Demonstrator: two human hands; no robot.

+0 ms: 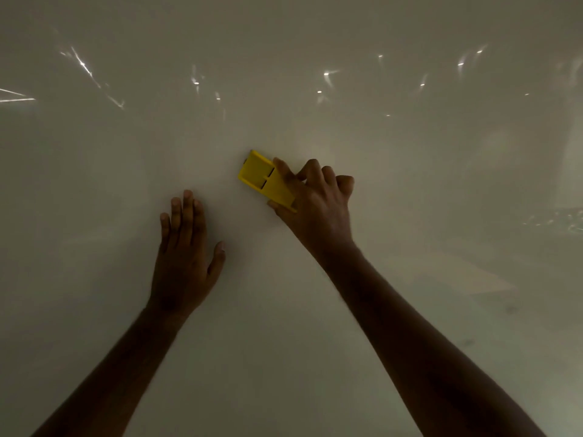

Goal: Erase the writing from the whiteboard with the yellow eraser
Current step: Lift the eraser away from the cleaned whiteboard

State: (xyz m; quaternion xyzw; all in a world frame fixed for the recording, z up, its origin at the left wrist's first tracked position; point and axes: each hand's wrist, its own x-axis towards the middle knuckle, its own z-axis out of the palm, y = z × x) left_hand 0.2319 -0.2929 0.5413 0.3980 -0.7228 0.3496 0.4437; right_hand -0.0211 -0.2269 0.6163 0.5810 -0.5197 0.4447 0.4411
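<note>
Your yellow eraser lies flat against the whiteboard near its middle, your right hand fingers clamped on its lower end. Just beside it, your left hand rests flat, fingers together, thumb apart.

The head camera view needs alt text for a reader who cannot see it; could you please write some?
A person's right hand presses a yellow eraser against a dim, glossy whiteboard, while the left hand rests flat on the board beside it. No writing is visible, only light reflections.
</note>
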